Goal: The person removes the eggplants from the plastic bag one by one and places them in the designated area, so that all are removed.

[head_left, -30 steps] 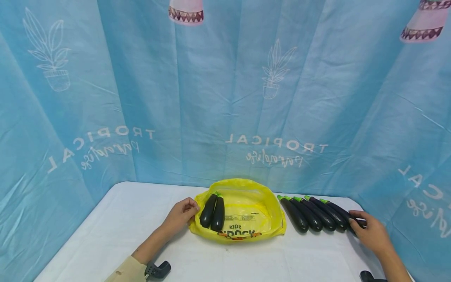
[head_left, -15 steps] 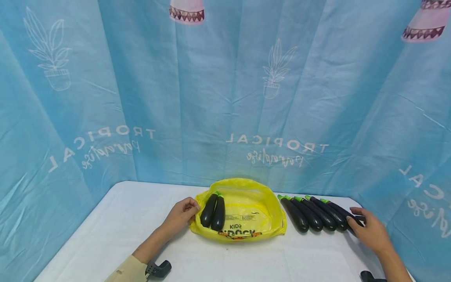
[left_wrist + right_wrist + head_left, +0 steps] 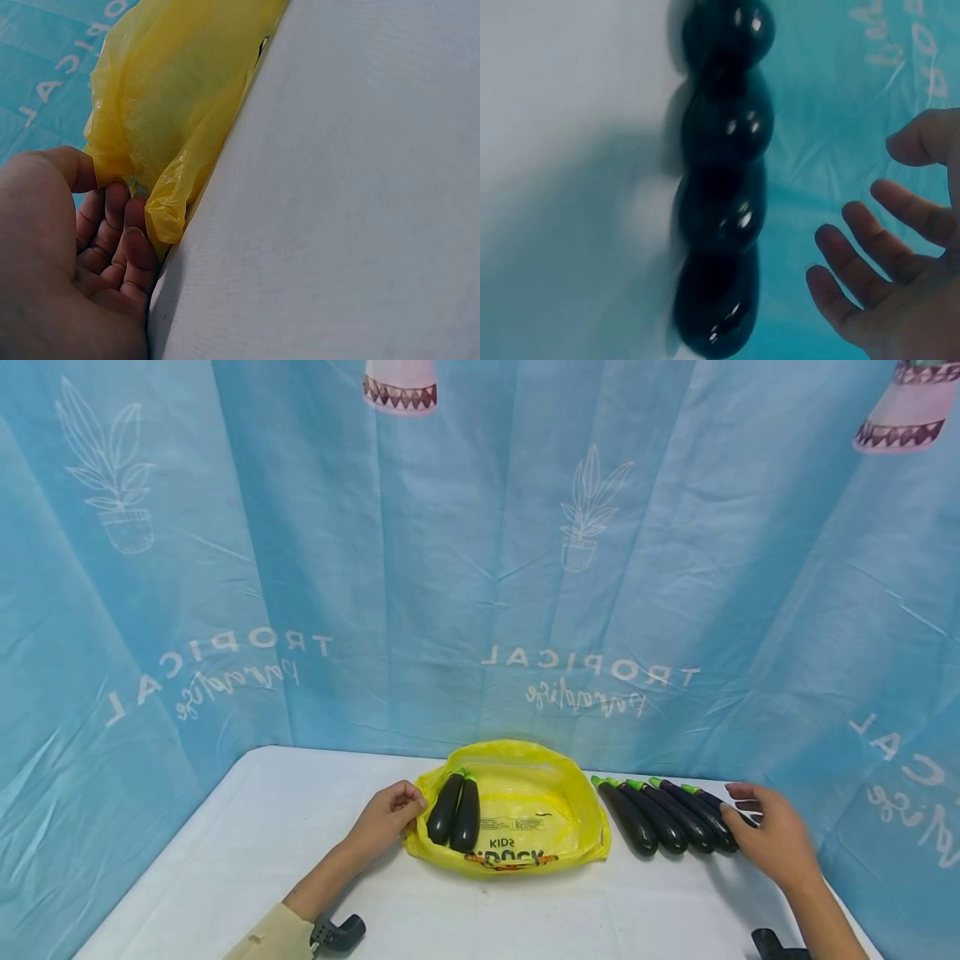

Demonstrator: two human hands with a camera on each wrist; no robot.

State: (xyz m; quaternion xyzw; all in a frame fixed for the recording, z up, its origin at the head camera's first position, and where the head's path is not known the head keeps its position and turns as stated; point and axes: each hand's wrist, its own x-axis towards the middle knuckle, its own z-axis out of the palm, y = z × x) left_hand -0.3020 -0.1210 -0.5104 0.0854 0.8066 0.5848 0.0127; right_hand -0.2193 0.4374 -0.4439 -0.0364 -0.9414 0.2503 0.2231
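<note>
Yellow plastic bag (image 3: 543,832): pinching its nine-o'clock rim with left hand (image 3: 387,816); hovering at four o'clock with right hand (image 3: 777,837) spread near eggplants (image 3: 681,823) (green-capped).

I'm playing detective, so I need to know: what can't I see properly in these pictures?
Head view: the rightmost eggplant, its near end hidden by the right hand.
Head view: the small print inside the bag, too tiny to read.
Left wrist view: the thumb tip of the left hand, covered by the bag.
Right wrist view: the top eggplant, blurry and cut off by the upper edge.
</note>
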